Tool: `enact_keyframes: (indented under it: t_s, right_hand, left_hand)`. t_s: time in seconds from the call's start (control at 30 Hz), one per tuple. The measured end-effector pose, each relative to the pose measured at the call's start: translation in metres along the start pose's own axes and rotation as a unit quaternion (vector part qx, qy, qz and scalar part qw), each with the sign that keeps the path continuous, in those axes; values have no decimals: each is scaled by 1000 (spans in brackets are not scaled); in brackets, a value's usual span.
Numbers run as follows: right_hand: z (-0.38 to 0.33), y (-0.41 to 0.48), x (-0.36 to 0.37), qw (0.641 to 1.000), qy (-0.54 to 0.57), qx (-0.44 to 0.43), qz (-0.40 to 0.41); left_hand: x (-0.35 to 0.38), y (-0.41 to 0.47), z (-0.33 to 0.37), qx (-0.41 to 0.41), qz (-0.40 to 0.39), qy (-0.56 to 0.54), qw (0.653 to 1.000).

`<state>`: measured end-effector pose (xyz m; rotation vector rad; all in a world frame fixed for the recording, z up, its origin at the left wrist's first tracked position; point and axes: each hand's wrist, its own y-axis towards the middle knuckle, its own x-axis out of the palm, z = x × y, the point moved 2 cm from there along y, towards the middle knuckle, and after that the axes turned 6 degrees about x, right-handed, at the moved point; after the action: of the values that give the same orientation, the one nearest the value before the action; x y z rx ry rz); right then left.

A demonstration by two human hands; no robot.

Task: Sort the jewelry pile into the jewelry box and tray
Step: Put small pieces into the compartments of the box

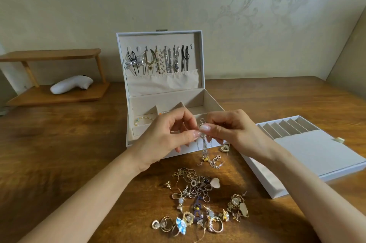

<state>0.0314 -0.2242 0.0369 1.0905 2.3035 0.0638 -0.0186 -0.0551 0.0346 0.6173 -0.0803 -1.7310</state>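
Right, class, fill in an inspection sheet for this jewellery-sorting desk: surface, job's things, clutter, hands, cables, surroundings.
Surface: brown wooden table, wood grain showing.
Job's things: open white jewelry box, necklaces hung in its lid; white divided tray to its right; mixed pile of rings, earrings and chains in front.
Clutter: nothing seen.
Hands: left hand and right hand both pinch a thin silver chain above the pile.
Cables: nothing seen.
Surroundings: low wooden shelf holding a white handheld device, back left; patterned beige wallpaper.
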Motion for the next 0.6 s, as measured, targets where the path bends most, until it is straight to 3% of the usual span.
enact_keyframes:
  t_s: [0.2, 0.33, 0.47, 0.6]
  right_hand:
    - [-1, -1, 2, 995, -51, -38, -82]
    - [-2, -1, 2, 993, -66, -52, -89]
    - [-1, -1, -3, 994, -60, -53, -76]
    - [0, -2, -7, 994, -76, -49, -65]
  left_hand:
    - [-2, -4, -1, -84, -141, -34, 986]
    - [3, -6, 0, -135, -199, -138, 961]
    - [3, -5, 5, -115, -184, -120, 969]
    - [3, -4, 3, -48, -72, 78, 993]
